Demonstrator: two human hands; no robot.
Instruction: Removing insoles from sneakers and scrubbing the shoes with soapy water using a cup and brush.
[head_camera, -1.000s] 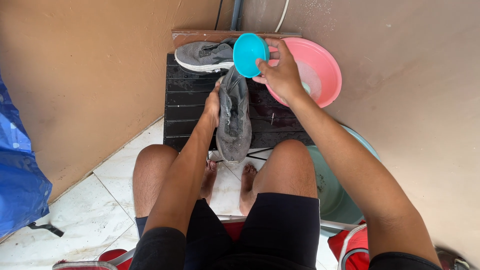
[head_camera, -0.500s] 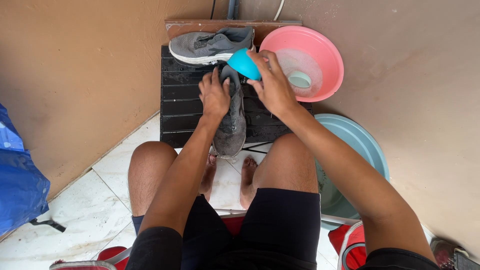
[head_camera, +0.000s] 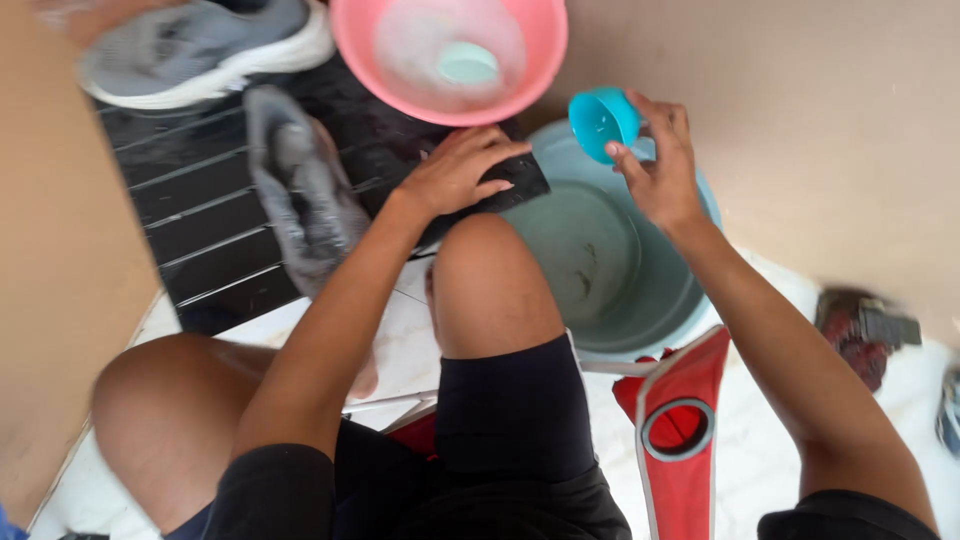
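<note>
Head view: right hand (head_camera: 660, 170) grips a small turquoise cup (head_camera: 603, 122) over the teal basin (head_camera: 600, 260), beside the pink basin's (head_camera: 545, 60) rim. Left hand (head_camera: 462, 168) rests open on the black slatted platform's (head_camera: 200, 200) corner. 0.5 seconds ago both hands worked over the grey shoe (head_camera: 305, 195), which now lies alone.

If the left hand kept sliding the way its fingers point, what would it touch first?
The left hand rests on the dark slatted board, fingers pointing up-right. Just ahead sits the pink basin; its rim would probably be met first, though depth is hard to judge.
</note>
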